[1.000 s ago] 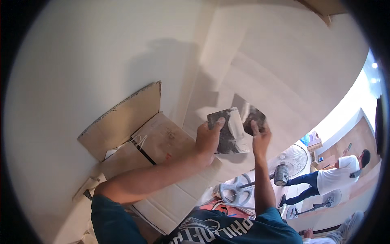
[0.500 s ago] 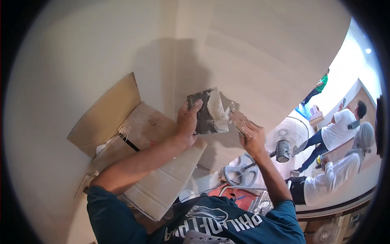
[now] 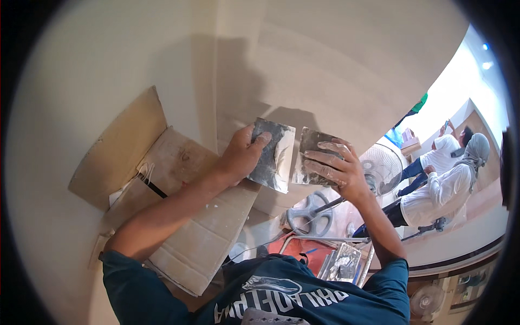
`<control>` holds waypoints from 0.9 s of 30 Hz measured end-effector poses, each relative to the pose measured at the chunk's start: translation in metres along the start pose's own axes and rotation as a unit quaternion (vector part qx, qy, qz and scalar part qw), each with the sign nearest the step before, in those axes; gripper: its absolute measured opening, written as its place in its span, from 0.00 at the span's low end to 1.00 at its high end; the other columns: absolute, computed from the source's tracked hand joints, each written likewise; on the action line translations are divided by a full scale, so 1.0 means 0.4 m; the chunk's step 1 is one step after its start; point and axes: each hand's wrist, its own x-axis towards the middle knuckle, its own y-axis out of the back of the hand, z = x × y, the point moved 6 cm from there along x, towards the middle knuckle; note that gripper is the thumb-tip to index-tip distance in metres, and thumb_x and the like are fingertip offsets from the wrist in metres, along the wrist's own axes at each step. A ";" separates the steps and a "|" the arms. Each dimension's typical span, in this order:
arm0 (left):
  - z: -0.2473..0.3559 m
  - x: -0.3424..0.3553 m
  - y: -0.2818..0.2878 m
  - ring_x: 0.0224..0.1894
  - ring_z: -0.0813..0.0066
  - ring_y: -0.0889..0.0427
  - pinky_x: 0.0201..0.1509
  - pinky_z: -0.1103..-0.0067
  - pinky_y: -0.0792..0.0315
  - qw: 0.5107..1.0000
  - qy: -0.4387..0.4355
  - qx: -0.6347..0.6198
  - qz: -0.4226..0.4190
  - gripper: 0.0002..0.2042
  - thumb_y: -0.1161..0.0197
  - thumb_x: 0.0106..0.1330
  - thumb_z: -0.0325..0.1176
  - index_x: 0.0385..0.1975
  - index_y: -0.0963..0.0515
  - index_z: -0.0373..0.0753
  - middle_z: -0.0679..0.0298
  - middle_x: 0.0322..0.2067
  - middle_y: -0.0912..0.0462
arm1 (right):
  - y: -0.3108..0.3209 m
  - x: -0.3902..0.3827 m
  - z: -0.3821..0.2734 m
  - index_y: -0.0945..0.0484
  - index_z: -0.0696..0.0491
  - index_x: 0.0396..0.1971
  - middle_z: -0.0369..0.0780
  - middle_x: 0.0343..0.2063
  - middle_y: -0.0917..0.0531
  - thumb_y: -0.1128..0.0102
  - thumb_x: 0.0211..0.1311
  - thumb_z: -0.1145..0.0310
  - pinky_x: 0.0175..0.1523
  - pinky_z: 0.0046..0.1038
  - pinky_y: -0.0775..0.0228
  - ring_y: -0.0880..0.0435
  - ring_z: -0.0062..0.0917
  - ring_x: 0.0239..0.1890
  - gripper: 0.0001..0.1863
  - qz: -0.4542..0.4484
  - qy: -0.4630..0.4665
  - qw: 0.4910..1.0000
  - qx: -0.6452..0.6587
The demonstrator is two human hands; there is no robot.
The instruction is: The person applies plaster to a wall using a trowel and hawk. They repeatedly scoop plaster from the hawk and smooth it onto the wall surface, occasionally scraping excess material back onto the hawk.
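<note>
My left hand [image 3: 243, 155] grips a flat, dark square putty scraper [image 3: 269, 149], thumb on its face. White putty [image 3: 283, 153] lies in a thick strip along that scraper's right side. My right hand [image 3: 342, 169] is closed on a second dark, smeared putty scraper [image 3: 310, 142], its fingers spread across the face. The two scrapers stand side by side with a narrow gap between them. White residue coats the fingers of my right hand. Both hands are in front of a pale wall [image 3: 336, 65].
Below my left arm is an opened cardboard box [image 3: 189, 233] with a raised flap [image 3: 122, 149]. A pedestal fan [image 3: 379, 170] with a round grey base [image 3: 310, 214] stands at right. Two people in white tops [image 3: 441, 195] are beyond it. A red surface [image 3: 306, 253] lies below.
The right scraper has turned from edge-on against the left one to face me, and has come away from it. Putty on the left scraper now forms a narrower strip. The view has shifted.
</note>
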 end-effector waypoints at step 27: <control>-0.007 0.013 0.095 0.33 0.79 0.22 0.40 0.76 0.25 0.981 -0.068 0.082 0.162 0.09 0.47 0.72 0.33 0.40 0.25 0.34 0.65 0.32 0.21 | 0.343 0.638 0.375 0.22 0.52 0.51 0.45 0.42 0.17 0.49 0.54 0.83 0.53 0.39 0.27 0.19 0.41 0.46 0.23 0.234 0.045 0.877 -0.417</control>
